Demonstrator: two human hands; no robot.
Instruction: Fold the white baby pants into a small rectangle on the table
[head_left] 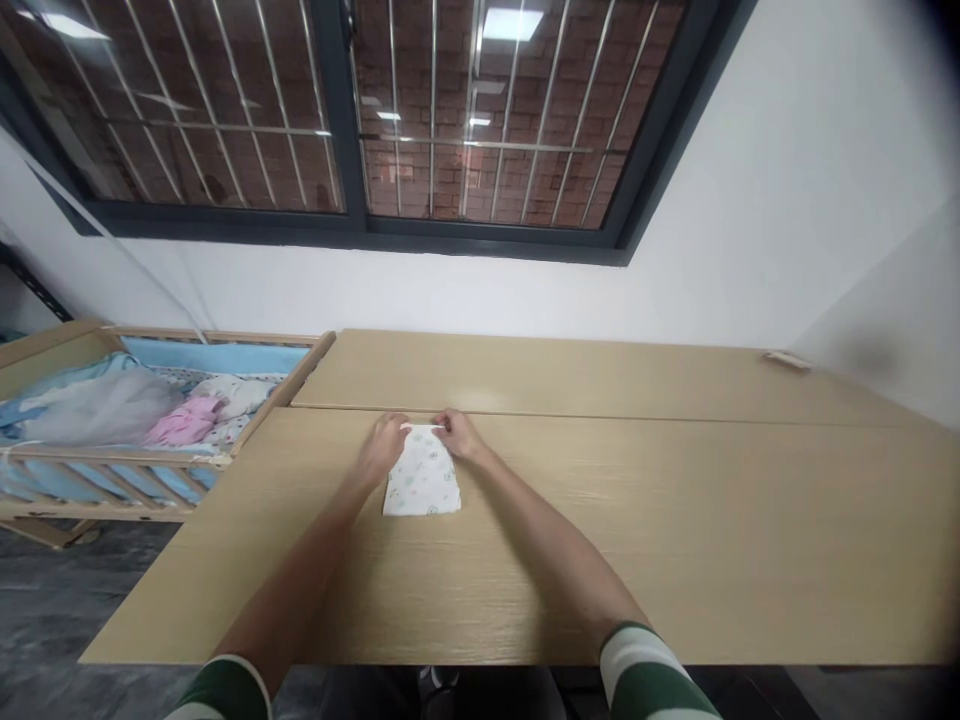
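A small white folded cloth (422, 478) with a faint coloured print lies flat on the light wooden table (675, 520). My left hand (384, 446) pinches its far left corner, fingers curled together. My right hand (459, 434) grips the far right corner in the same way. Both arms reach forward from green-and-white striped sleeves at the bottom of the view.
A wooden crib (112, 430) stands at the left against the table, holding blue bedding, grey cloth and a pink garment (187, 420). A small flat object (787, 361) lies at the table's far right. A white wall and barred window rise behind.
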